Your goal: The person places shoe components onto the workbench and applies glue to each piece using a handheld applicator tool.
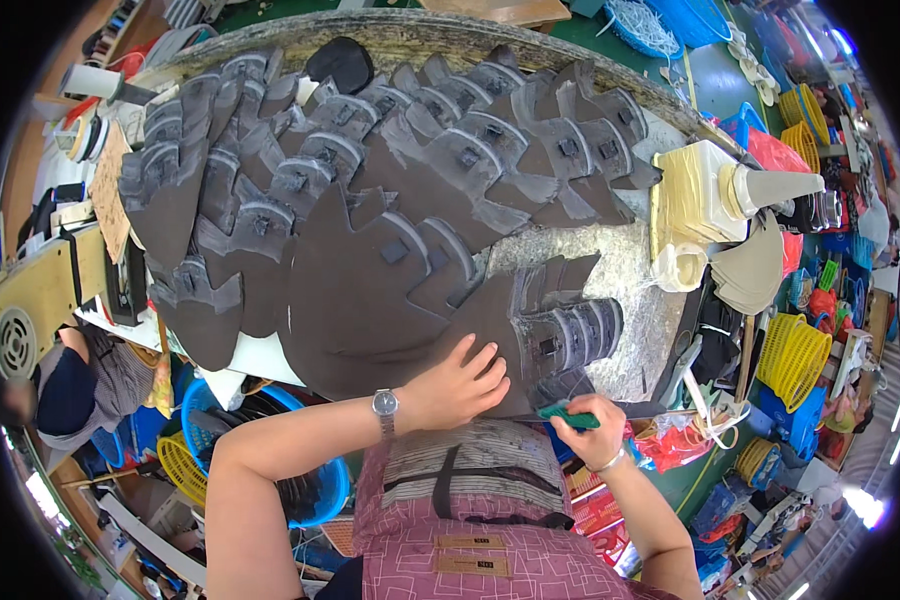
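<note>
My left hand (pixel 460 383) lies with its fingers spread on a large dark brown-grey sheet piece (pixel 360 310) at the table's near edge. A wristwatch (pixel 385 402) is on that arm. My right hand (pixel 592 432) is closed around a small green tool (pixel 568 417) just off the near edge; its working end is hidden, and I cannot tell its exact kind. Right beside it lies a stack of dark pieces (pixel 575 335) with curved, greyish edges. Many overlapping dark pieces (pixel 470 150) with notched edges and small square patches cover the table beyond.
At the table's right stand a glue-smeared cream container (pixel 700 190) with a pointed nozzle and a small cup (pixel 680 267). Pale curved sheets (pixel 752 265) lie beside them. A blue basket (pixel 335 492) with dark pieces stands low left. Another person (pixel 95 385) is at far left.
</note>
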Available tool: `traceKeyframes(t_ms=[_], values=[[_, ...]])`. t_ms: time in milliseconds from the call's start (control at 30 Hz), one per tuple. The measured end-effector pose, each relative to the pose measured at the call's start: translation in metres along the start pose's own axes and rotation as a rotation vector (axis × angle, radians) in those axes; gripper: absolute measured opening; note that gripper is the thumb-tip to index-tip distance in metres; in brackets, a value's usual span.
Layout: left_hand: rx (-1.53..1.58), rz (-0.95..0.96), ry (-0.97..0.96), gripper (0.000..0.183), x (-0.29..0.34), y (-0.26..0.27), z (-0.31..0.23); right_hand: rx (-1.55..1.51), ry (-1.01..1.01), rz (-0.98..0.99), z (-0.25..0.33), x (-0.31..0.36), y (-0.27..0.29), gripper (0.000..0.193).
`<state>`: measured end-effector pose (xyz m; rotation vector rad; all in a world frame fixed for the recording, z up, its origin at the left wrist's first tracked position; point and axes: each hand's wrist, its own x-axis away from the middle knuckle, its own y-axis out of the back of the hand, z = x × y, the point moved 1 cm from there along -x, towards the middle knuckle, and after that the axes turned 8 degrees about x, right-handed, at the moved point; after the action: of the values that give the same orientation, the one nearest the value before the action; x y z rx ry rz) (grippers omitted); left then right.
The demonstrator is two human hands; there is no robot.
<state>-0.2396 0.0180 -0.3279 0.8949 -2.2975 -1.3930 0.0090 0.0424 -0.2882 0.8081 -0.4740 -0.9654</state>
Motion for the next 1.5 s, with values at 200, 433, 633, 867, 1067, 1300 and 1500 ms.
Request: traceKeyframes(t_ms=[200,433,633,867,1067,1300,1500], values=[[-0.008,0.020,0.003,0.054,-0.004,0.006,-0.002,-0.067,-0.028,-0.115,0.016,-0.094,-0.012,0.011],[-0.007,0.061,0.059,0.063,-0.004,0.002,-0.009,-0.146,0.095,-0.248,0.010,-0.121,0.000,0.018],[-0.108,0.068,0.098,0.058,-0.012,-0.001,-0.019,-0.186,-0.095,-0.055,-0.009,-0.041,0.013,0.021],[-0.117,-0.002,0.158,0.038,-0.023,0.017,-0.030,-0.062,0.127,0.004,-0.035,0.030,0.031,0.026],[0.535,-0.341,0.236,0.035,-0.099,0.090,-0.051,-0.601,-0.508,-0.859,-0.095,0.038,0.113,0.013],[0.899,-0.264,0.648,0.024,-0.149,-0.010,-0.017,-0.552,-0.656,-0.424,-0.130,0.028,0.091,0.007],[0.867,-0.185,0.695,0.024,-0.154,-0.007,-0.016,-0.137,-0.405,-0.398,-0.127,0.028,0.051,0.015]])
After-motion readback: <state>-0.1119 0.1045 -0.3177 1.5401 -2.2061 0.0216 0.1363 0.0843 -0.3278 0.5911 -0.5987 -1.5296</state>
